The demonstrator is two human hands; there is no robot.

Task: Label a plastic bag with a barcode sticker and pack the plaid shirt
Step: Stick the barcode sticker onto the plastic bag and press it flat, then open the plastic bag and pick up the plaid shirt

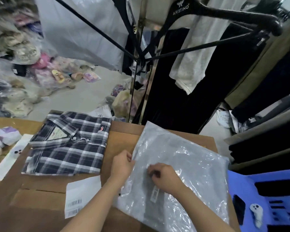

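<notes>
Garment stockroom or packing area of a clothing business. At 12 to 2 o'clock, clothes hang from a black hanger printed "ARISTINO", among them a pale T-shirt and dark garments. At 9 to 10 o'clock, heaps of bagged goods lie piled on the grey floor. In the foreground, flattened cardboard serves as a work surface, bearing a folded plaid shirt, a clear plastic bag and a sheet of barcode stickers. A blue plastic crate sits at 4 o'clock.
</notes>
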